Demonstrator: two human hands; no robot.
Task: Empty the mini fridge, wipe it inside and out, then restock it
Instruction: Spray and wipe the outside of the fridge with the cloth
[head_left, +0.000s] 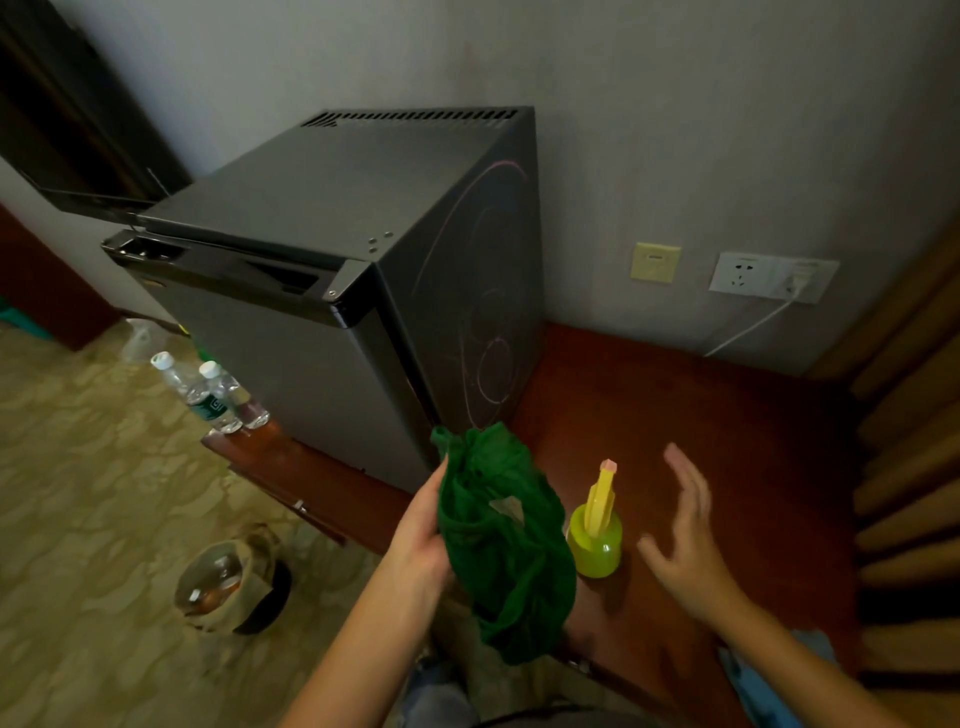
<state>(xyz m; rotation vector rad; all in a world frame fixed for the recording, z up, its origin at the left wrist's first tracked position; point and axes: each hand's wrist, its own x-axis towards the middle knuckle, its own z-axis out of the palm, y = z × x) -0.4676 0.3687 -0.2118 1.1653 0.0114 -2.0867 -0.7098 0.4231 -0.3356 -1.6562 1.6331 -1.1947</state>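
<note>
Wiping stage, I judge. My left hand (421, 538) grips the green cloth (506, 551); right hand (685, 545), fingers spread and empty, hovers beside the spray bottle (597, 543). The fridge (332, 202) stands closed ahead. Next: grasp bottle.

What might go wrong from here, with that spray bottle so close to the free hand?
1. The open right hand is just beside the spray bottle; a careless sweep might tip it over on the desk.
2. Two water bottles stand at the desk's corner by the fridge; wiping with the green cloth in the left hand may knock them off.
3. A plug sits in the wall socket nearby; stray spray there seems unsafe.
</note>
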